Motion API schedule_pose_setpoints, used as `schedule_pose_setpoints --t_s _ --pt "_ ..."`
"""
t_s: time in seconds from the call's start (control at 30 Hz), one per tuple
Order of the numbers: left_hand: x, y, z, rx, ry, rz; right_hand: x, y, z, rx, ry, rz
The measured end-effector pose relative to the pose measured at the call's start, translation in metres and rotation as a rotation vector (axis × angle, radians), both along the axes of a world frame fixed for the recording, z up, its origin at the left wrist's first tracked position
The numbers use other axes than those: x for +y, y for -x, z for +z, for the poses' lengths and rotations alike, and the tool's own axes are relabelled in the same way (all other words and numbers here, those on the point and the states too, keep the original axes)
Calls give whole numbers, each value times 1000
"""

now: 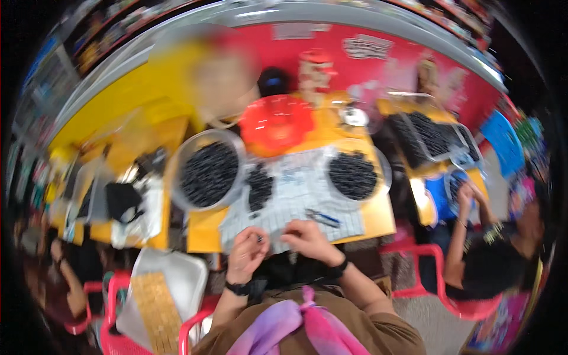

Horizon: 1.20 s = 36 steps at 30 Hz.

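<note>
My left hand (247,254) is at the front edge of the table, palm up and fingers curled, with a small black piece (259,239) at its fingertips. Close beside it on the right, my right hand (312,241) has its fingers bent together; whatever they hold is too small to see. Beyond my hands, a light printed sheet (284,207) covers the table. Several more black pieces (259,186) lie heaped on it, between a large clear round tub (238,192) and a smaller clear tub (383,171), both holding similar pieces. A thin blue-handled tool (323,219) rests near my right hand.
A red scalloped bowl (278,124) stands behind the sheet on the yellow table (207,234). Past it is another person. On the right-hand table are trays of black pieces (429,136) and a seated person's hands (466,192). A pink chair (115,331) stands at lower left.
</note>
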State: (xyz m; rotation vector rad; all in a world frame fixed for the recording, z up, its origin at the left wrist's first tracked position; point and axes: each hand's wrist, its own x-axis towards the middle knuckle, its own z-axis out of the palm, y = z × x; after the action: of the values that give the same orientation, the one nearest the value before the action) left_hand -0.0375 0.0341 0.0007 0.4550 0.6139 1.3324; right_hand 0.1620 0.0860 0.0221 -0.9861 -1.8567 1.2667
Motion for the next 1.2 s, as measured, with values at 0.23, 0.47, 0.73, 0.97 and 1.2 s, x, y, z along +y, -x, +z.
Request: schedule_pose_setpoints --t_s 0.23,0.47,0.73,0.97,1.2 --pt "-12 30 -14 -260 -66 242 6 26 7 -204 -180 -4" --pt "-5 30 -15 -243 -67 249 24 66 18 -492 -430 36" --pt "-3 29 -14 -155 -28 232 31 89 11 -593 -541 13" --pt "-3 31 -14 -106 -29 214 28 92 9 -581 -593 73" --pt "-1 23 -9 -79 -9 147 15 52 -4 -110 -359 -60"
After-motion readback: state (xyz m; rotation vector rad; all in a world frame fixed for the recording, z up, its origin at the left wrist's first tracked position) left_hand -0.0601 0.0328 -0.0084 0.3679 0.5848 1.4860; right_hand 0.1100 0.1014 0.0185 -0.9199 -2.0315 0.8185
